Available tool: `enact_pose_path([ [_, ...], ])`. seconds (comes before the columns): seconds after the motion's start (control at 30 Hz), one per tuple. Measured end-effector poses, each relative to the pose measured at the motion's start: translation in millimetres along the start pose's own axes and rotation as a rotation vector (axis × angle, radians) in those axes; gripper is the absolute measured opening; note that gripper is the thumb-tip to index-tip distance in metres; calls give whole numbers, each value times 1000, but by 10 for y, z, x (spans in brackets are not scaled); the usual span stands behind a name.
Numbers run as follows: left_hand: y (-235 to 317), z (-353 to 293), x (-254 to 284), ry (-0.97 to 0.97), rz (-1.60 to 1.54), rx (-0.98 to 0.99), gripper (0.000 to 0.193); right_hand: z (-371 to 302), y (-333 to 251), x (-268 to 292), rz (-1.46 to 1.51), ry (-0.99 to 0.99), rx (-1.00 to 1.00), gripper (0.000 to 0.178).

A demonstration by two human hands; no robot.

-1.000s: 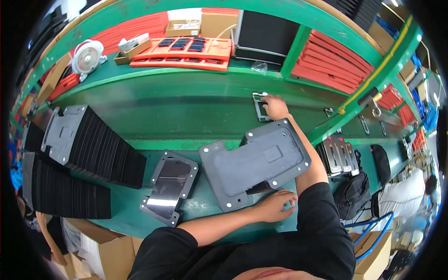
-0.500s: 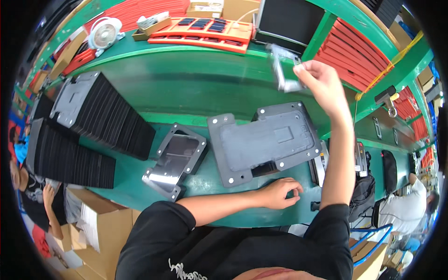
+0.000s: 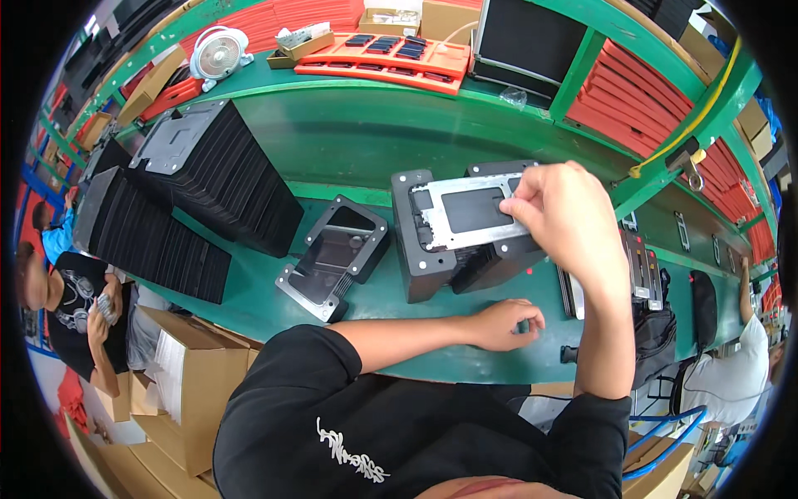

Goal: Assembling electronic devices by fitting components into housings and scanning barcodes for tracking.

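My right hand (image 3: 565, 208) pinches a thin silver metal frame (image 3: 434, 214) with a rectangular opening by its right side. The frame lies flat over the black foam tray stack (image 3: 428, 264) in front of me; whether it is fully seated I cannot tell. My left hand (image 3: 503, 324) rests on the table just in front of the stack, fingers loosely curled with a gap to the thumb, holding nothing visible. Left of the stack stands a black fixture (image 3: 366, 218) with silver screw heads and a glossy dark recess.
Two tall stacks of black trays (image 3: 224, 183) stand at the left. An orange rack (image 3: 432, 62) with small dark parts and a white fan (image 3: 219, 56) sit on the back shelf. Cardboard boxes (image 3: 199, 399) are at lower left; a black bag (image 3: 652, 337) is at right. Other people work on both sides.
My right hand has brought the metal frame down from the raised shelf edge onto the black tray stack. A crumpled clear piece now shows on the shelf edge. My left hand stays on the table.
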State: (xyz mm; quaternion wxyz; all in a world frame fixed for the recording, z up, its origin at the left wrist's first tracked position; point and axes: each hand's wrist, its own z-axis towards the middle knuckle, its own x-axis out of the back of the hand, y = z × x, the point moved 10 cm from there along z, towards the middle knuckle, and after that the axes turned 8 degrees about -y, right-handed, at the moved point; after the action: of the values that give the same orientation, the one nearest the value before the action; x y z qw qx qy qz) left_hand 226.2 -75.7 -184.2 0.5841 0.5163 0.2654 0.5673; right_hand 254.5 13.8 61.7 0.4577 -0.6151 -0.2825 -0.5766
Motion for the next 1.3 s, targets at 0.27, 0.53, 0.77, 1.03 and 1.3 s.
enact_pose_path([
  [0.27,-263,70,-12,12,-217,100,18,-168,246,278,-43,400,36,38],
  [0.53,-394,-37,202,91,-683,171,22,-1173,2078,-795,-57,331,-491,35],
  [0.77,-322,-169,199,91,-428,247,39,-1762,1605,-1203,10,470,-296,34],
  [1.03,106,-552,-154,217,-211,128,81,-1905,951,-1374,1249,565,-28,17],
  [1.3,718,-769,143,519,-265,-38,86,-1620,590,-1228,1174,233,201,20],
])
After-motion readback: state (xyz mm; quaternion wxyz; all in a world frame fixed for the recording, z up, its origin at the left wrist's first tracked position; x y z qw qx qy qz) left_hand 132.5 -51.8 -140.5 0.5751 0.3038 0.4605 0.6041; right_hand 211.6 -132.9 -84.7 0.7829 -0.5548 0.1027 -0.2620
